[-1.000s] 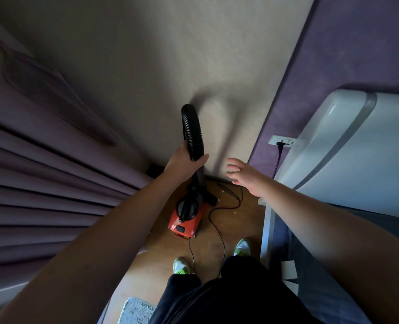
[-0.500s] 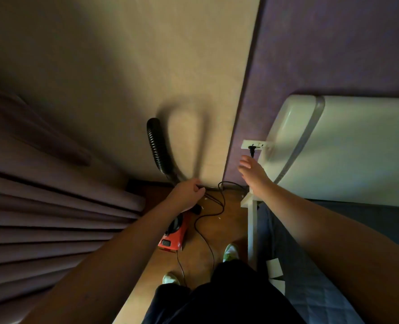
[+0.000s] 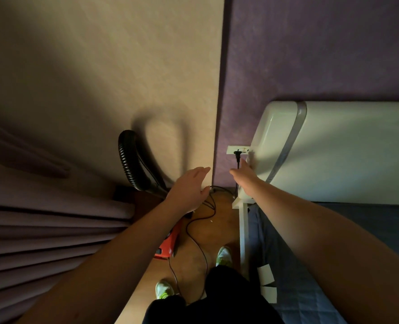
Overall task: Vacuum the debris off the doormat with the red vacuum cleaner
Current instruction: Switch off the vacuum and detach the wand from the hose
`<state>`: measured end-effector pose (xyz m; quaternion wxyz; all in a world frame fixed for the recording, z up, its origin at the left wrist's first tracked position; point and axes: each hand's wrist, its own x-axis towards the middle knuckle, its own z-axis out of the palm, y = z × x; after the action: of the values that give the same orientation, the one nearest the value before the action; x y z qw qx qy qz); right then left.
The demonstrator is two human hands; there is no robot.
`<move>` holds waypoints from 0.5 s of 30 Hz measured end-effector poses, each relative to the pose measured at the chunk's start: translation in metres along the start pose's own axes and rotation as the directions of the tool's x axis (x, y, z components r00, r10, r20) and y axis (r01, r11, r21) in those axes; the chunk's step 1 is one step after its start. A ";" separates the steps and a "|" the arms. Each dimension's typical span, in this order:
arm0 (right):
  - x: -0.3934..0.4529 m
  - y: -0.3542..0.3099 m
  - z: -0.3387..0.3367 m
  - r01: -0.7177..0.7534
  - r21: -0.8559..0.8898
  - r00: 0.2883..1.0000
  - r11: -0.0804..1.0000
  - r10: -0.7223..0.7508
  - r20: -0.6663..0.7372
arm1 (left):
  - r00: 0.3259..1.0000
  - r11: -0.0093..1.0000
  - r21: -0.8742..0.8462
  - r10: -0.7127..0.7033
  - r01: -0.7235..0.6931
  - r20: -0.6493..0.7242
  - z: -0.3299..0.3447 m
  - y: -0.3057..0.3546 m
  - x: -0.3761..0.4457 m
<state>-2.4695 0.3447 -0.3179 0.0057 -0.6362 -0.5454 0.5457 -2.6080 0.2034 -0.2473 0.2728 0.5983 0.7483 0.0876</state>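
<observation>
The red vacuum cleaner (image 3: 167,245) stands on the wooden floor by the wall, mostly hidden under my left forearm. Its black ribbed hose (image 3: 127,160) loops up against the beige wall. Its black cord (image 3: 202,220) runs across the floor up to a plug (image 3: 237,155) in a white wall socket (image 3: 232,150). My left hand (image 3: 189,187) hovers flat, fingers straight, right of the hose and holding nothing. My right hand (image 3: 244,175) stretches up to just below the plug, fingers straight beside the cord. No doormat is in view.
Purple curtains (image 3: 42,230) fill the left side. A white headboard (image 3: 334,148) and a bed with a blue quilt (image 3: 310,265) close off the right. My two shoes (image 3: 224,256) stand on the narrow floor strip, where a small crumb (image 3: 211,221) lies.
My left hand has let go of the hose and moved right, flat and empty. My right hand has climbed the purple wall closer to the plug.
</observation>
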 end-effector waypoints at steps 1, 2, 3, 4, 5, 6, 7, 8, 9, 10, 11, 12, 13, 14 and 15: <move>0.000 -0.002 0.000 -0.027 -0.017 1.000 0.999 0.027 0.006 | 1.000 1.000 0.021 0.012 -0.012 -0.009 0.000 0.000 0.002; 0.000 -0.004 0.000 -0.050 -0.020 0.999 0.999 0.050 0.010 | 1.000 0.999 0.044 0.022 -0.021 -0.018 0.000 -0.001 0.003; 0.003 -0.005 0.001 -0.069 -0.013 0.998 0.998 0.070 0.011 | 0.999 0.997 0.066 0.029 -0.027 -0.026 0.001 -0.001 0.004; 0.007 -0.006 0.002 -0.088 0.007 0.996 0.996 0.087 0.012 | 0.999 0.996 0.081 0.036 -0.033 -0.034 0.002 -0.002 0.006; 0.012 -0.007 0.003 -0.111 0.033 0.994 0.993 0.111 0.012 | 0.999 0.996 0.088 0.039 -0.036 -0.037 0.003 -0.003 0.007; 0.018 -0.006 0.005 -0.129 0.064 0.992 0.990 0.129 0.008 | 0.999 0.996 0.086 0.037 -0.034 -0.034 0.004 -0.004 0.008; 0.025 -0.005 0.008 -0.133 0.094 0.991 0.987 0.133 0.007 | 0.999 0.996 0.079 0.032 -0.030 -0.029 0.005 -0.005 0.009; 0.031 -0.005 0.010 -0.126 0.127 0.992 0.984 0.127 0.003 | 0.999 0.997 0.068 0.026 -0.024 -0.025 0.006 -0.005 0.011; 0.036 -0.006 0.012 -0.121 0.104 0.992 0.987 0.123 -0.010 | 1.000 0.998 0.058 0.019 -0.017 -0.023 0.008 -0.006 0.012; 0.041 -0.006 0.015 -0.112 0.067 0.994 0.991 0.113 -0.012 | 1.000 0.999 0.051 0.013 -0.011 -0.023 0.009 -0.006 0.014; 0.045 -0.006 0.018 -0.133 0.071 0.991 0.989 0.135 -0.023 | 1.000 0.999 0.046 0.008 -0.007 -0.021 0.011 -0.006 0.016; 0.051 -0.004 0.020 -0.127 0.080 0.991 0.989 0.129 -0.026 | 1.000 0.999 0.040 0.002 -0.001 -0.018 0.013 -0.005 0.018; 0.051 -0.005 0.020 -0.132 0.023 0.991 0.991 0.132 -0.010 | 1.000 0.999 0.031 -0.005 0.006 -0.016 0.015 -0.005 0.020; 0.057 -0.003 0.018 -0.094 -0.043 0.995 0.995 0.093 -0.035 | 1.000 1.000 0.023 -0.012 0.013 -0.015 0.017 -0.005 0.021; 0.052 -0.003 0.016 -0.114 -0.212 0.993 0.971 0.116 -0.002 | 1.000 1.000 0.016 -0.017 0.017 -0.016 0.017 -0.005 0.021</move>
<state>-2.4931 0.3727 -0.3585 -0.0964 -0.6607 -0.5626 0.4874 -2.6061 0.2186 -0.2705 0.2629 0.5934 0.7561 0.0839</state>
